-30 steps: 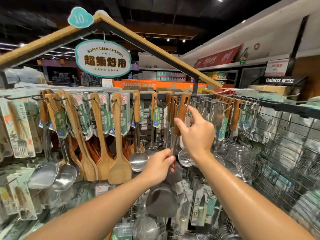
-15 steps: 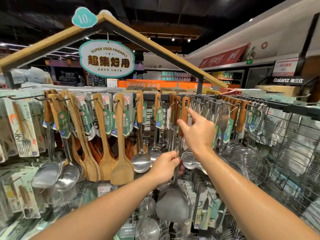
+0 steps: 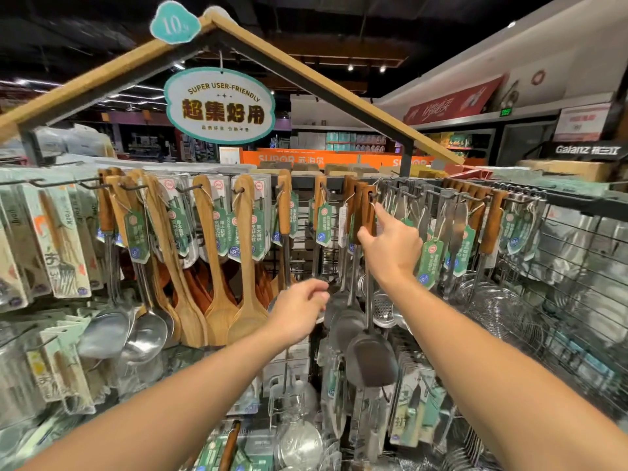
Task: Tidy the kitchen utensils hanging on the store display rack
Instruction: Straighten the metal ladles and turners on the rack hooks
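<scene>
A metal spatula with a wooden handle point(image 3: 368, 208) hangs from a hook on the top rail of the display rack point(image 3: 435, 194). Its dark blade point(image 3: 372, 363) dangles below among other steel utensils. My right hand point(image 3: 390, 248) pinches the handle's lower end, with the thumb on its left and the index finger stretched up along its right side toward the hook. My left hand point(image 3: 299, 312) hovers left of the spatula's shaft with loosely curled fingers, holding nothing.
Wooden spatulas point(image 3: 217, 253) and steel ladles point(image 3: 146, 331) hang to the left, and packaged forks point(image 3: 57, 246) at far left. More wood-handled tools point(image 3: 491, 222) and wire skimmers point(image 3: 503, 311) hang on the right. Packaged goods fill the lower hooks point(image 3: 411, 399). An oval sign point(image 3: 220, 105) hangs overhead.
My left hand has let go of the spatula's shaft and drawn back to the left. The spatula now hangs straight down from the hook while my right hand stays at its handle.
</scene>
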